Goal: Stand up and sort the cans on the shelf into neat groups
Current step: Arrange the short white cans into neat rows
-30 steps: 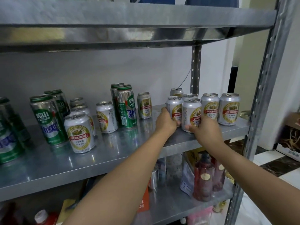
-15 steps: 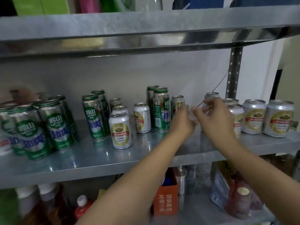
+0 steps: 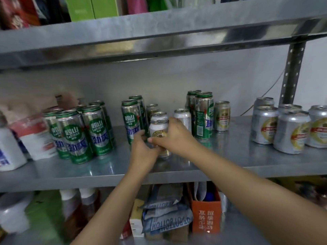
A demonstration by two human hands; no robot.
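On the steel shelf (image 3: 230, 161) stand tall green cans and short silver cans with gold labels. My right hand (image 3: 174, 137) wraps around a short silver can (image 3: 158, 129) at the shelf's middle. My left hand (image 3: 144, 149) touches the same can from its left and lower side. Behind it stand two more short silver cans (image 3: 183, 116) and a pair of tall green cans (image 3: 131, 117). A group of several tall green cans (image 3: 79, 131) stands at the left. Several short silver cans (image 3: 290, 131) are grouped at the right. Two tall green cans (image 3: 203, 114) and one short can (image 3: 222, 115) stand right of centre.
White packages and a white bottle (image 3: 10, 151) crowd the shelf's left end. An upper shelf (image 3: 159, 32) hangs close above the cans. A perforated upright post (image 3: 292, 73) stands at the back right. The lower shelf holds bottles, bags and an orange box (image 3: 206, 216).
The view swung left. Both hands left the right-hand group of silver cans, moved left along the shelf and closed around a short silver can in the middle.
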